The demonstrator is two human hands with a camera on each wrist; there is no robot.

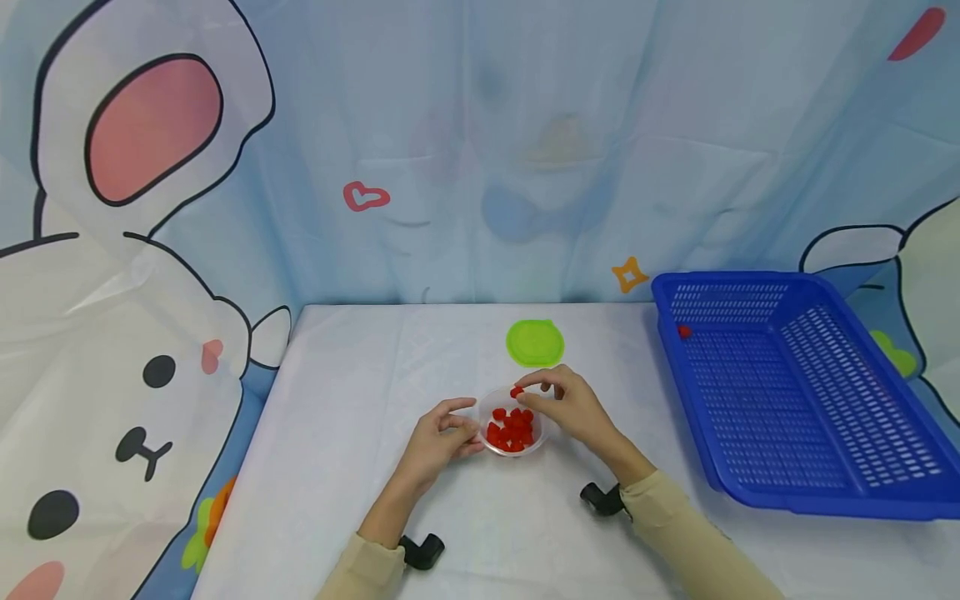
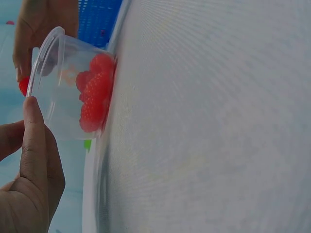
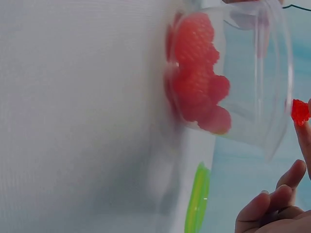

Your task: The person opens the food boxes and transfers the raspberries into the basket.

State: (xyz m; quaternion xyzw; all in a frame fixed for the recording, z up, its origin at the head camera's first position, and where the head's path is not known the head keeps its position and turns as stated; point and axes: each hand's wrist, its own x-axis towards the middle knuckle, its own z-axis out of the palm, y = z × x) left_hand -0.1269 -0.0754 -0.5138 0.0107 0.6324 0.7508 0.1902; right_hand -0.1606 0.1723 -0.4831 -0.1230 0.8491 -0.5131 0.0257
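A clear plastic tub (image 1: 511, 454) stands on the table with several red raspberries (image 2: 97, 92) in its bottom. At its left side is my left hand (image 1: 442, 437), the fingers fairly straight and the fingertips at the rim. My right hand (image 1: 566, 404) is over the far right part of the rim, pinching one raspberry (image 3: 300, 112) between thumb and index finger. In the right wrist view this raspberry is just above the rim, apart from those below. The other fingers of the right hand are bent.
A round green lid (image 1: 535, 343) lies beyond the tub. To the right is a large blue basket (image 1: 780, 417), with one red piece (image 1: 685, 332) near its far left corner. A printed cloth (image 1: 450, 150) hangs behind the white table (image 1: 337, 417).
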